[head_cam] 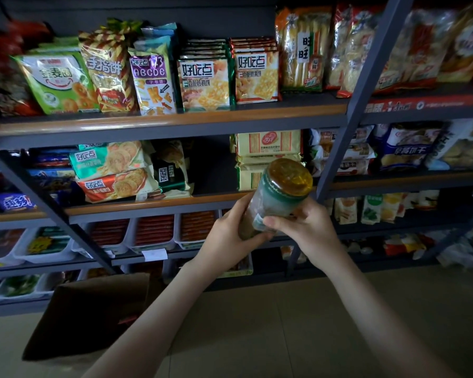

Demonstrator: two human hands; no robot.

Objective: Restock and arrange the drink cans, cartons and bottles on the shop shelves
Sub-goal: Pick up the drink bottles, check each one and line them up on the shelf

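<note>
I hold the jar [273,197] in both hands: my left hand [230,236] cups its base, my right hand [303,227] pinches its lower side. Both forearms reach up; the jar tilts, gold lid [290,175] towards the middle shelf [153,205] of biscuit packets [115,170].

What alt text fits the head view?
Two hands hold a jar with a gold lid in front of shop shelves: left hand round its base, right hand on its side. The shelves hold snack packets; a cardboard box sits on the floor.
</note>
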